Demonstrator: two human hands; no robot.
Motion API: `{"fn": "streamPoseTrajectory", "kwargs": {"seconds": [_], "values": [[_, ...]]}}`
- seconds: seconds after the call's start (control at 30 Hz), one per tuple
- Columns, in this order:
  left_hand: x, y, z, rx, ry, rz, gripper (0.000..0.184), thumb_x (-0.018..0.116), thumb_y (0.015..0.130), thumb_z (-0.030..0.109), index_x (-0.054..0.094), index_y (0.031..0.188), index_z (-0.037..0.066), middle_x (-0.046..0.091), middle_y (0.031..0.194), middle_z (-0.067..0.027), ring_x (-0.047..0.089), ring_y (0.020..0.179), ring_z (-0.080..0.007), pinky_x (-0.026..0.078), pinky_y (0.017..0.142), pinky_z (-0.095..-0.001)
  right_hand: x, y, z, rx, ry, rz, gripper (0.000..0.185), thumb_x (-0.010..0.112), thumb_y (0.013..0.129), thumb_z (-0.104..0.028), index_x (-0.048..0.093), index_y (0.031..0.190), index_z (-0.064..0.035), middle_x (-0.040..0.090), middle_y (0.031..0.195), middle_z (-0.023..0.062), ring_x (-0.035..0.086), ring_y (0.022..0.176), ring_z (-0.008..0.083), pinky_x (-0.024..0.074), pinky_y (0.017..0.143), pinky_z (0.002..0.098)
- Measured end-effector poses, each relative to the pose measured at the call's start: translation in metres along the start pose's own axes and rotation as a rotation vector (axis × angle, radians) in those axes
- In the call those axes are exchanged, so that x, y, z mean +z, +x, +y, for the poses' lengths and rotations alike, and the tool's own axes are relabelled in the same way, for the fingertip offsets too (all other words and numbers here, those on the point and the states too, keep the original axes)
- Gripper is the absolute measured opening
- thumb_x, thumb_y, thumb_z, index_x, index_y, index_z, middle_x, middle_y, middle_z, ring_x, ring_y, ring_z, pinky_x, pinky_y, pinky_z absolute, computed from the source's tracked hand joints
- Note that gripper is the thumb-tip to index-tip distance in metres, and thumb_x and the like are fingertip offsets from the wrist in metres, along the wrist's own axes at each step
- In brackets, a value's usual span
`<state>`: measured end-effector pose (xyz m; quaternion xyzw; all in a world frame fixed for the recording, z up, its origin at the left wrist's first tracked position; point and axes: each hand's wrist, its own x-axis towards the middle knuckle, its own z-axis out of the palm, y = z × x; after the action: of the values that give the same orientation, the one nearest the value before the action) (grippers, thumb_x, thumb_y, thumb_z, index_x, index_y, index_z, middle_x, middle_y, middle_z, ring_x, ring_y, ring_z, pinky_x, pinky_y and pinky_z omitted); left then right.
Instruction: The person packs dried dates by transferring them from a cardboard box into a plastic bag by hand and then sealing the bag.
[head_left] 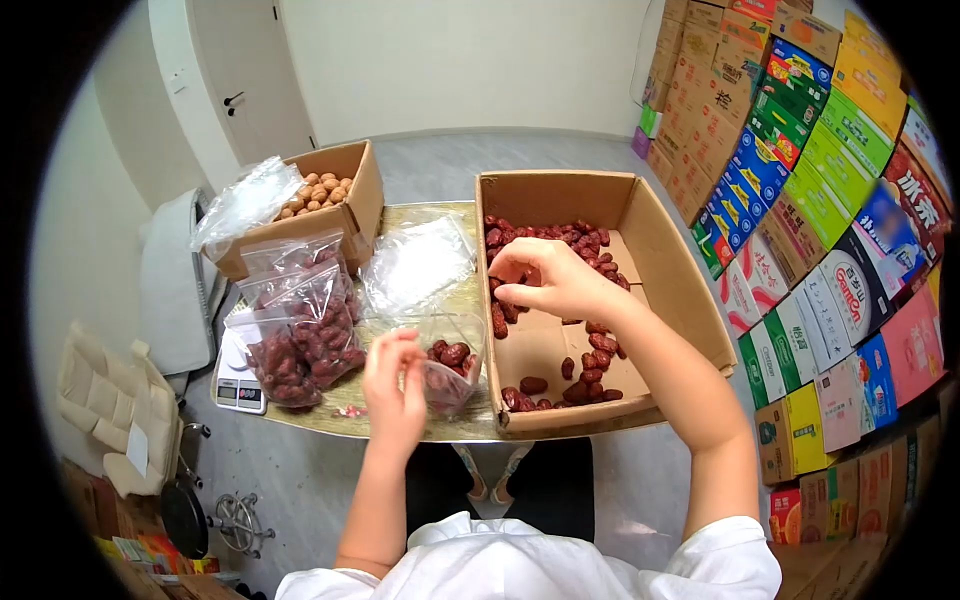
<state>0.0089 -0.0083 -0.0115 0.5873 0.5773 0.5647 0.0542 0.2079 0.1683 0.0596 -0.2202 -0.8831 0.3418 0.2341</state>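
Note:
My left hand (396, 385) is beside a clear plastic container (468, 392) partly filled with dried red dates (452, 355). Its fingers are bent and apart; whether they touch the container's side I cannot tell. Over the left part of a large cardboard box (672, 262) hovers my right hand (548, 276), its curled fingers and thumb making a C with a gap between them. No date shows clearly in that grip. Inside the box, red dates (596, 372) lie in a heap along the far and left sides and in a cluster by the near wall.
Zip bags full of dates (305, 350) stand at the table's left, by a white digital scale (240, 388). Flat clear bags (420, 258) lie behind the container. A carton (366, 190) holds walnuts (322, 192). Stacked boxes (800, 240) line the right; an office chair (120, 410) is left.

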Motion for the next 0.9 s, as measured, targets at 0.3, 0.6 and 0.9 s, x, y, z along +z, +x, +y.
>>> {"fn": "streamPoseTrajectory", "kwargs": {"seconds": [0.3,0.6,0.9], "values": [[0.000,0.005,-0.014,-0.093,-0.283,0.030,0.005,0.053,0.092,-0.003,0.057,0.091,0.000,0.065,0.113,-0.0135,0.056,0.087,-0.0130,0.045,0.075,-0.0246,0.019,-0.034,0.047,0.147,-0.326,-0.638,0.044,0.078,0.072,-0.021,0.066,0.110,-0.0037,0.068,0.099,0.0163,0.066,0.093,0.0318,0.0532,0.081,0.0419],[-0.001,-0.007,-0.010,-0.072,-0.089,0.019,0.007,0.053,0.090,-0.004,0.059,0.090,0.000,0.065,0.115,-0.0185,0.062,0.102,-0.0279,0.048,0.088,-0.0337,0.051,-0.040,0.046,0.162,-0.312,-0.899,0.063,0.083,0.072,-0.028,0.054,0.126,-0.0119,0.059,0.116,0.0172,0.062,0.105,0.0371,0.0488,0.091,0.0454],[0.004,-0.005,-0.009,-0.047,-0.093,0.029,0.012,0.049,0.094,-0.004,0.060,0.092,0.000,0.062,0.120,-0.0148,0.060,0.099,-0.0174,0.048,0.083,-0.0265,0.062,-0.045,0.031,0.088,-0.487,-0.895,0.065,0.083,0.068,-0.023,0.056,0.125,-0.0086,0.057,0.116,0.0197,0.061,0.106,0.0402,0.0496,0.091,0.0464]]}}
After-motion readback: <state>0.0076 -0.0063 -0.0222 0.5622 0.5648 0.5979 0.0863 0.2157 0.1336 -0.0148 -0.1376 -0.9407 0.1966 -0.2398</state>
